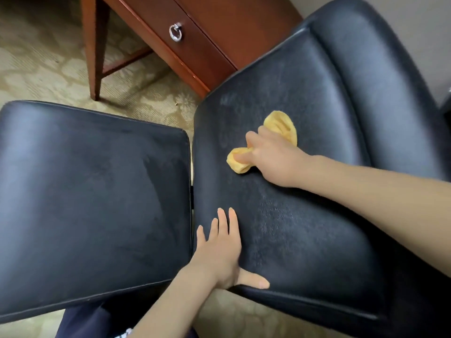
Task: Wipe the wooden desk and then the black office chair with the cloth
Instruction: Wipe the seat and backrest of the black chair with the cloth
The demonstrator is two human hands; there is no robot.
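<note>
The black office chair fills the view: its seat [92,196] lies at the left and its backrest [305,228] at the right. My right hand [273,159] grips a bunched yellow cloth [283,125] and presses it against the upper middle of the backrest. Part of the cloth pokes out on each side of my fist. My left hand [219,250] rests flat on the lower left edge of the backrest, fingers straight, thumb spread along the bottom rim. The wooden desk [202,40] stands behind the chair at the top.
The desk's drawer has a metal ring pull [175,32], and one desk leg [95,45] stands on the patterned beige carpet [36,57]. A pale wall [415,25] is at the top right. My dark trousers [92,323] show at the bottom.
</note>
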